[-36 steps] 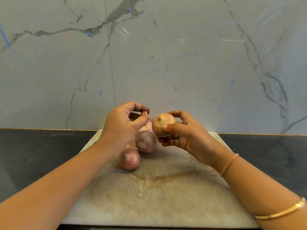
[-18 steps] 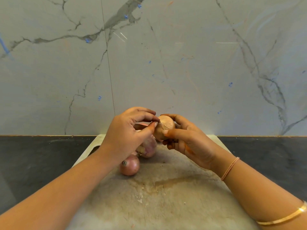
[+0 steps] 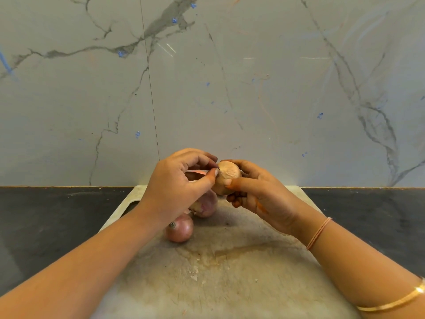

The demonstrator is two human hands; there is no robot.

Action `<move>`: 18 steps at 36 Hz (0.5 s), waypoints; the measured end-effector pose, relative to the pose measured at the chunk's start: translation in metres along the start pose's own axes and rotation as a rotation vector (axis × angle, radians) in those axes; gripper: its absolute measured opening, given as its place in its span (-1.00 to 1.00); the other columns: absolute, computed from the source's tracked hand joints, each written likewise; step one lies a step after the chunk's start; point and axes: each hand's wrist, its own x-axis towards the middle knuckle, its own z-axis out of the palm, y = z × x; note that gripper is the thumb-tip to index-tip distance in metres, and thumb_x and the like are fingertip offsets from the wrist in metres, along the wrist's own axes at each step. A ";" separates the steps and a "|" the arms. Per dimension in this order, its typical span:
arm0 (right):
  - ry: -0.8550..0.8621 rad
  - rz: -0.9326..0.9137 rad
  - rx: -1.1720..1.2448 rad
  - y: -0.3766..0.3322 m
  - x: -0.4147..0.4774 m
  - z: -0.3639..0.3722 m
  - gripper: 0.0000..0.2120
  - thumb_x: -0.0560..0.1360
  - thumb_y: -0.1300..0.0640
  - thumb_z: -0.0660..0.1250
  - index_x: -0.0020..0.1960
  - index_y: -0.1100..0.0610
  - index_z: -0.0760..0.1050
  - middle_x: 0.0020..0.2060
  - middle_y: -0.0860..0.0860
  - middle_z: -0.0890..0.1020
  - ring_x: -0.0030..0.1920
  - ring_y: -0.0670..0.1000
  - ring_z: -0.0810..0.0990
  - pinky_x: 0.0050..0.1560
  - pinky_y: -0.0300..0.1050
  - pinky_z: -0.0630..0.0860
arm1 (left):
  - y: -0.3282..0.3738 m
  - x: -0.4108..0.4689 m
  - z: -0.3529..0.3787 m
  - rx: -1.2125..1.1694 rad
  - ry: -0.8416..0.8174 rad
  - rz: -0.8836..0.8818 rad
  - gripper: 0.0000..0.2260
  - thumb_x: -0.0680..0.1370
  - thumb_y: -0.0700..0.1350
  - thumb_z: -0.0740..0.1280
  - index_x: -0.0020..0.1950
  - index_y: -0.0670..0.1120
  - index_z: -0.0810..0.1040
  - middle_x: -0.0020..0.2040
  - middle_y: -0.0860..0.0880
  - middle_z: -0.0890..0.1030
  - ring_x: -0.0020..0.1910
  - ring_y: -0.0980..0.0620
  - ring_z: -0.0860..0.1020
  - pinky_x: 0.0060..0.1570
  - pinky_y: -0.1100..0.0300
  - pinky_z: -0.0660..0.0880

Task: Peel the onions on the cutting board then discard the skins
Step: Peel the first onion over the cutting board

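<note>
The right hand [image 3: 257, 194] is gripping a tan onion [image 3: 227, 174], holding it up just above the far end of the cutting board [image 3: 230, 272]. Its thumb is lying across the front and its fingers are curling round the back, so the onion's far side is hiding completely. The left hand [image 3: 177, 187] is pinching at the onion's tip with thumb and forefinger. Something thin is showing at that pinch, too fine to call skin or root. A pale pink sliver [image 3: 197, 172] is peeking out behind the left fingers, and what it is cannot be made out. Under the left wrist two reddish onions are sitting on the board. The nearer onion [image 3: 180, 229] is mostly showing, while the farther onion [image 3: 207, 204] is half covered by the hand, the two just beside each other. Both forearms are running off the bottom edge, a thread band [image 3: 318, 233] circling the right wrist and a gold bangle [image 3: 391, 302] getting cut off at the corner. The board is looking scored and stained brown through its middle, its near edge lying out of frame. It is resting on a dark countertop [image 3: 46, 215], and a grey-veined marble wall [image 3: 253, 88] is filling everything behind.
</note>
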 end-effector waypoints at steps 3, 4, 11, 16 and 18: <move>0.002 -0.002 0.011 0.000 0.000 -0.001 -0.72 0.54 0.27 0.28 0.22 0.06 0.43 0.08 0.15 0.55 -0.14 0.05 0.50 -0.20 -0.23 0.48 | 0.000 0.000 0.000 0.010 0.000 0.000 -0.91 0.42 -0.07 0.35 -0.15 0.12 0.59 -0.05 0.21 0.62 -0.04 0.18 0.60 -0.06 0.20 0.60; 0.002 -0.002 0.019 0.000 0.000 -0.001 -0.72 0.55 0.27 0.28 0.22 0.06 0.43 0.07 0.15 0.55 -0.14 0.04 0.50 -0.20 -0.23 0.48 | -0.001 -0.001 0.000 0.017 -0.003 -0.001 -0.92 0.43 -0.07 0.34 -0.14 0.11 0.59 -0.05 0.22 0.62 -0.04 0.19 0.59 -0.06 0.24 0.59; 0.005 0.006 0.019 0.002 0.001 -0.001 -0.74 0.57 0.27 0.24 0.21 0.05 0.44 0.03 0.14 0.56 -0.19 0.01 0.51 -0.22 -0.23 0.48 | -0.004 0.000 0.002 0.072 0.025 -0.027 -0.89 0.53 -0.21 0.36 -0.07 0.02 0.58 -0.03 0.19 0.59 -0.04 0.23 0.56 -0.10 0.43 0.51; 0.016 0.013 0.021 0.002 0.001 -0.003 -0.78 0.59 0.27 0.17 0.16 0.03 0.44 -0.02 0.17 0.55 -0.24 0.00 0.51 -0.23 -0.21 0.49 | -0.007 0.003 -0.002 0.038 0.081 -0.110 -0.89 0.55 -0.18 0.32 -0.04 0.03 0.55 0.00 0.11 0.61 -0.06 0.10 0.63 -0.06 0.20 0.60; 0.023 0.011 0.042 0.001 0.000 -0.003 -0.79 0.56 0.23 0.21 0.16 0.04 0.42 -0.04 0.18 0.55 -0.27 -0.01 0.52 -0.24 -0.19 0.49 | -0.008 0.003 -0.004 0.058 0.094 -0.126 -0.89 0.55 -0.17 0.32 -0.05 0.05 0.55 -0.02 0.12 0.61 -0.06 0.11 0.63 -0.06 0.19 0.60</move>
